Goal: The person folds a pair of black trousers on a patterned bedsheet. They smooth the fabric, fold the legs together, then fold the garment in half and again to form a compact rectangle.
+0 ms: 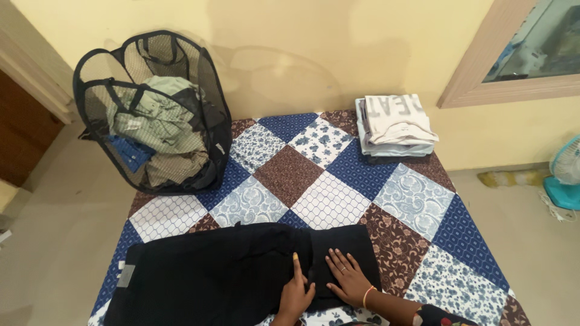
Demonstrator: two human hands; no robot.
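Pressing down on a large black cloth garment, both hands lie flat near the front edge of a bed. The garment is spread across the near part of the bed, partly folded, with a small grey label at its left end. The left hand rests on the middle of the cloth, fingers stretched out together and gripping nothing. The right hand lies just beside it on the right-hand flap of the garment, fingers spread and open, a ring on one finger and an orange bangle at the wrist.

Under the garment is a patchwork bedspread of blue, brown and white diamond squares with flower prints. At the far left corner of the bed stands a black mesh laundry hamper, tilted and stuffed with crumpled green, blue and brown clothes. At the far right corner sits a neat stack of folded white and pale blue clothes, well apart from the hands. A yellow wall runs behind the bed, and a turquoise fan stands on the floor to the right.

As a judgement: the dark cloth hides its own creases, so a fold could set crooked, and the leaning hamper could tip its load onto the bed if bumped.
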